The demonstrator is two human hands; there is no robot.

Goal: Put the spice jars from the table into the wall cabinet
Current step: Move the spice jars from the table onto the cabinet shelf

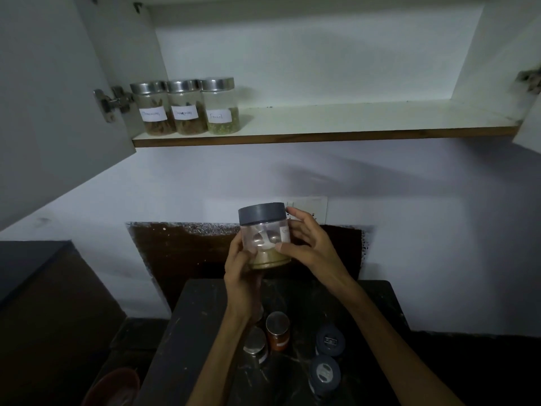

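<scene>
A clear spice jar with a dark grey lid and a layer of tan powder is held up in front of the wall. My left hand grips its lower left side and my right hand grips its right side, thumb across the front. Three labelled steel-lidded jars stand at the left end of the wall cabinet shelf. On the dark table below stand a red-filled steel-lidded jar, another steel-lidded jar and two grey-lidded jars.
Both cabinet doors hang open: the left door swings far out and the right door shows at the frame edge. A reddish bowl sits low left. A wall switch plate is behind the held jar.
</scene>
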